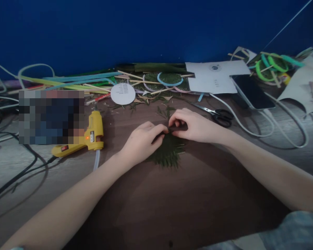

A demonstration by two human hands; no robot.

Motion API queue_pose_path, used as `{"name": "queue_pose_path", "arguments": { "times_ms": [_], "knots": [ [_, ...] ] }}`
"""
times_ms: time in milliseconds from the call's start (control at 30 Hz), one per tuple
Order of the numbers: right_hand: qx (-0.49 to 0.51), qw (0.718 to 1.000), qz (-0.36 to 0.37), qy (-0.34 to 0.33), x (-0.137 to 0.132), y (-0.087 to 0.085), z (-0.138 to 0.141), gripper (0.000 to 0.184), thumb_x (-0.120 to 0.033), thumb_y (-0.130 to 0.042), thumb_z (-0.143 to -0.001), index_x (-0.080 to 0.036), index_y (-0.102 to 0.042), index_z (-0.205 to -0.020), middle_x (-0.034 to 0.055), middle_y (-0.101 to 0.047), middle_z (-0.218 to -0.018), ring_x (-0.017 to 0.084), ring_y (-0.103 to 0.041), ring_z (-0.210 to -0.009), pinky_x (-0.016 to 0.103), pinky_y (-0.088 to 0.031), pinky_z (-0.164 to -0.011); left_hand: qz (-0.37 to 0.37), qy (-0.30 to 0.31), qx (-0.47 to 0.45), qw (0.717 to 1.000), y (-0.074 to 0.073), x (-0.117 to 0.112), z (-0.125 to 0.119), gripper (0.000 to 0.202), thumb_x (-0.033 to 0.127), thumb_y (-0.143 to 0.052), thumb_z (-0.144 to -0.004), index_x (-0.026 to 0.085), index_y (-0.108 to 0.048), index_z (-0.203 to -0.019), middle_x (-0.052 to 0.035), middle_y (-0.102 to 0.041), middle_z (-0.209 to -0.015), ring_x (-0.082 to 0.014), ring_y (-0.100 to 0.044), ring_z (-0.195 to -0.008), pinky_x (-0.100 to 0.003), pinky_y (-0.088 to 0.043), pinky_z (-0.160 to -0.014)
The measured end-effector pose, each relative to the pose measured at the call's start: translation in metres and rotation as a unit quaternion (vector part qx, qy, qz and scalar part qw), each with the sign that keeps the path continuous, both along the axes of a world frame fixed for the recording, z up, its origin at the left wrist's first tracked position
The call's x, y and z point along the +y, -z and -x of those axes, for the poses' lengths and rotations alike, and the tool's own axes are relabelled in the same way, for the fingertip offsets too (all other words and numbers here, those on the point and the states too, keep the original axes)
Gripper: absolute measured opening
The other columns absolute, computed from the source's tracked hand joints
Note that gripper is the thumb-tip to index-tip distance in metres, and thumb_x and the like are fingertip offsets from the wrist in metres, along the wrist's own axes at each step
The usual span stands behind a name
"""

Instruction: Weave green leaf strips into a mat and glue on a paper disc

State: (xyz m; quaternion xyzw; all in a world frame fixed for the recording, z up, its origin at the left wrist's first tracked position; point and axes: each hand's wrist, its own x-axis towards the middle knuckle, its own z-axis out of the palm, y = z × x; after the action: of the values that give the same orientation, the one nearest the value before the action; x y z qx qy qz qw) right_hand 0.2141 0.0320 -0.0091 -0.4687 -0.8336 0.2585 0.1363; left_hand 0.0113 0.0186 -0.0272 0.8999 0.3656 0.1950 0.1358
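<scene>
My left hand (pixel 144 141) and my right hand (pixel 189 125) meet near the middle of the brown table, fingertips almost touching. Both pinch the upper part of a dark green feathery leaf sprig (pixel 168 154). Its fringed end fans out below my fingers toward me, and a small tip shows above them. The exact spot where the fingers grip is partly hidden. A yellow hot glue gun (pixel 95 130) lies to the left of my left hand, with a small orange light lit. Black-handled scissors (pixel 221 116) rest just beyond my right wrist.
Leaf scraps, sticks and pipe cleaners (pixel 169 79) lie along the blue wall. A round printed paper (pixel 122 93), a white card (pixel 216 78) and a phone (pixel 254 93) with a white cable (pixel 305 133) stand behind. Black cords (pixel 28 166) run at left.
</scene>
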Motion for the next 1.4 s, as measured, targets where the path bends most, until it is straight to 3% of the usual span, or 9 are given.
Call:
{"name": "queue_pose_path", "arguments": {
  "times_ms": [500, 900, 1133, 1400],
  "knots": [
    [0.052, 0.999, 0.011, -0.001, 0.002, 0.0029, -0.0001, 0.002, -0.017, -0.057, -0.073, -0.018, -0.058, -0.074, 0.0015, -0.054, -0.075, 0.014, -0.049, -0.071, 0.027, -0.037, -0.067, -0.022, 0.012, 0.016, 1.0, 0.0026, 0.0014, 0.0, 0.016, 0.017, -0.056, -0.08, 0.019, -0.056, -0.096, -0.0013, -0.066, -0.086, -0.017, -0.056, -0.08, -0.027, -0.045, -0.072],
    [0.087, 0.995, 0.041, 0.015, 0.0011, 0.0005, -0.0002, 0.003, -0.017, -0.056, -0.072, -0.018, -0.058, -0.073, -0.0012, -0.057, -0.068, 0.011, -0.048, -0.061, 0.024, -0.035, -0.059, -0.006, 0.008, 0.02, 1.0, 0.0019, 0.0014, -0.0003, 0.02, 0.017, -0.055, -0.08, 0.019, -0.055, -0.1, -0.0012, -0.064, -0.085, -0.017, -0.056, -0.08, -0.028, -0.044, -0.074],
    [0.106, 0.994, 0.015, 0.029, 0.0012, 0.0026, -0.0007, 0.012, -0.011, -0.053, -0.069, -0.018, -0.055, -0.079, -0.0005, -0.057, -0.074, 0.011, -0.048, -0.064, 0.025, -0.035, -0.06, -0.007, 0.0, 0.016, 1.0, 0.0021, 0.0009, -0.0004, 0.019, 0.016, -0.057, -0.08, 0.02, -0.055, -0.098, -0.001, -0.064, -0.085, -0.0165, -0.057, -0.079, -0.027, -0.045, -0.072],
    [0.125, 0.991, 0.04, 0.022, 0.0001, 0.0023, 0.0021, 0.012, -0.01, -0.053, -0.07, -0.018, -0.052, -0.078, -0.0005, -0.056, -0.073, 0.011, -0.048, -0.064, 0.025, -0.037, -0.061, 0.0, -0.003, 0.009, 1.0, 0.0004, 0.0001, -0.0007, 0.016, 0.016, -0.057, -0.079, 0.02, -0.056, -0.095, -0.0004, -0.065, -0.084, -0.016, -0.057, -0.079, -0.027, -0.045, -0.071]
  ]
}}
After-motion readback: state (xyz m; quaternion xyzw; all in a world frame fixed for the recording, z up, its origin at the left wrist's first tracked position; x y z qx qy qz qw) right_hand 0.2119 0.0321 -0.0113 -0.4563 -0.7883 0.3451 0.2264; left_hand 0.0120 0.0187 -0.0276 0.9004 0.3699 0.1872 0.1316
